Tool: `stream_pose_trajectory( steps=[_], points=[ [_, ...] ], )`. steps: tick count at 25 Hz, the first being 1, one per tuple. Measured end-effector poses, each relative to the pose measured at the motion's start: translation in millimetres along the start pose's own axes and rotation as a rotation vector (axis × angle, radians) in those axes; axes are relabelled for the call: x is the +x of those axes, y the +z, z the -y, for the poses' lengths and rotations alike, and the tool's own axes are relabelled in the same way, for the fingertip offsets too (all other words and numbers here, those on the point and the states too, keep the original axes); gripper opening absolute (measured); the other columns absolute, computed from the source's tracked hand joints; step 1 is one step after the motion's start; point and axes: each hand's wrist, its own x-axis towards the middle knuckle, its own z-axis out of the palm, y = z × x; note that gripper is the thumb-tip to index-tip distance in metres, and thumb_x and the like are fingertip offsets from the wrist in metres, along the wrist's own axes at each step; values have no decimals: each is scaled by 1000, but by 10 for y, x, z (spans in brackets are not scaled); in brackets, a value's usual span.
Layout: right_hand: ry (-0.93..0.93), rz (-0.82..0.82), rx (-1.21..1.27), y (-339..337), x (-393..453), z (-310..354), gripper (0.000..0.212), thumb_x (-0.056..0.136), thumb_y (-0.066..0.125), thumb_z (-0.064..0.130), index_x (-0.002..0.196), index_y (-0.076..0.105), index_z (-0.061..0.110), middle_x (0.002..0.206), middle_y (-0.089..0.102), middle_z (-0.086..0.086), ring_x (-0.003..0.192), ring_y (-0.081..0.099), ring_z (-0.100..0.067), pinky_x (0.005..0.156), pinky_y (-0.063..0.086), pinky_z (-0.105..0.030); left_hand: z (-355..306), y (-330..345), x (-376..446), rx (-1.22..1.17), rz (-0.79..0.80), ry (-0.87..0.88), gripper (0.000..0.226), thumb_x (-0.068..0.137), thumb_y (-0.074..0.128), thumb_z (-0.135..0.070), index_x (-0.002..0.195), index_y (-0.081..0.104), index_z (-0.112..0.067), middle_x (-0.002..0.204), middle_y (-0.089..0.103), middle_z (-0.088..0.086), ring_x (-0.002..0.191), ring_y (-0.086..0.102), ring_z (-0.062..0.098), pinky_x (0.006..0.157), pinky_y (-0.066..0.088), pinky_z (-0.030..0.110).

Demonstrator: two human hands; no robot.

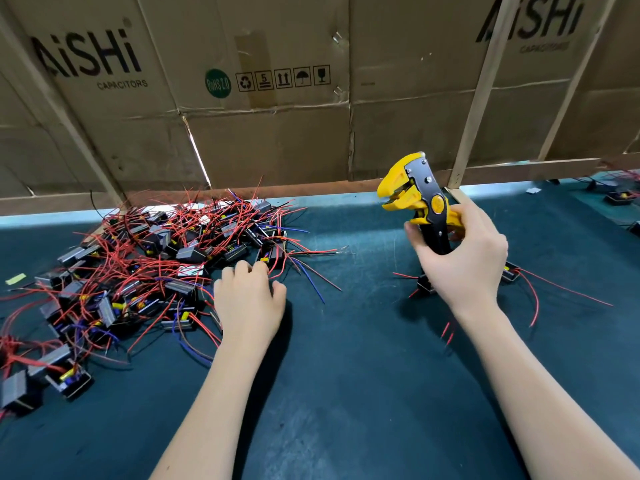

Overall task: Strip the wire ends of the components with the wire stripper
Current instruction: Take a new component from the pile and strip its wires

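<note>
A big heap of small black components [145, 271] with red, blue and black wires covers the left of the dark green table. My left hand [247, 299] lies at the heap's right edge, fingers curled down among the wires near one component [272, 254]; whether it holds anything is hidden. My right hand [460, 254] grips the handles of a yellow and black wire stripper [414, 192], raised upright above the table with its jaws pointing left. Two components lie under that hand, one at its left [425, 284], one at its right [512, 271].
A wall of flattened cardboard boxes [263, 98] on a wooden frame closes off the far edge of the table. More components [620, 197] lie at the far right. A small yellow-green scrap [15, 278] sits at the left edge.
</note>
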Motion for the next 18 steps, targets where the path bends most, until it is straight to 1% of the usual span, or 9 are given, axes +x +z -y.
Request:
stream_pose_trajectory(
  steps=[2, 3, 7, 9, 11, 14, 16, 18],
  points=[
    [8, 19, -18, 4, -6, -12, 40, 78, 72, 51, 88, 61, 14, 81, 62, 0, 79, 56, -24, 78, 44, -45, -36, -20, -10, -8, 21, 33, 34, 85, 61, -36, 111, 64, -13, 109, 63, 11, 104, 52, 35, 86, 38, 40],
    [10, 28, -24, 11, -11, -18, 40, 78, 72, 51, 89, 61, 14, 82, 62, 0, 80, 56, -24, 79, 44, -45, -48, -30, -16, -24, 26, 28, 35, 83, 63, -34, 111, 64, -14, 109, 62, 11, 105, 51, 35, 86, 37, 39],
    [7, 49, -27, 40, -21, -38, 41, 78, 70, 54, 88, 60, 16, 82, 61, 2, 80, 57, -23, 80, 42, -43, -88, -79, -66, -27, 45, -70, 44, 80, 66, -29, 120, 56, -12, 120, 54, 13, 113, 46, 38, 91, 37, 42],
    [7, 53, -36, 49, -24, -54, 42, 77, 68, 56, 88, 60, 17, 83, 61, 3, 79, 57, -23, 80, 42, -41, -104, -118, -75, -86, 28, -86, 41, 84, 62, -23, 123, 54, -13, 123, 52, 13, 115, 45, 39, 91, 38, 44],
    [12, 58, -39, 55, -26, -60, 43, 77, 66, 58, 88, 59, 17, 82, 60, 2, 78, 56, -23, 80, 41, -40, -102, -153, -75, -143, 3, -119, 36, 88, 58, -23, 122, 55, -12, 124, 53, 14, 115, 44, 39, 91, 37, 44],
    [3, 57, -47, 62, -28, -60, 45, 76, 64, 59, 87, 59, 16, 81, 60, 2, 76, 56, -23, 78, 43, -41, -105, -171, -83, -52, 80, -180, 35, 94, 50, -29, 122, 50, -8, 126, 51, 17, 117, 44, 40, 93, 37, 46],
    [-4, 62, -51, 61, -31, -54, 45, 76, 64, 59, 87, 59, 16, 80, 60, 1, 75, 56, -24, 77, 43, -42, -88, -168, -85, -89, 116, -157, 33, 96, 48, -25, 123, 49, -7, 126, 50, 18, 116, 43, 40, 91, 39, 47],
    [-11, 73, -63, 58, -35, -44, 45, 77, 64, 59, 88, 59, 15, 79, 60, 0, 76, 56, -25, 77, 43, -42, -55, -169, -69, -194, 88, -120, 30, 95, 51, -17, 124, 52, -9, 125, 50, 16, 114, 43, 39, 87, 42, 46]
  ],
)
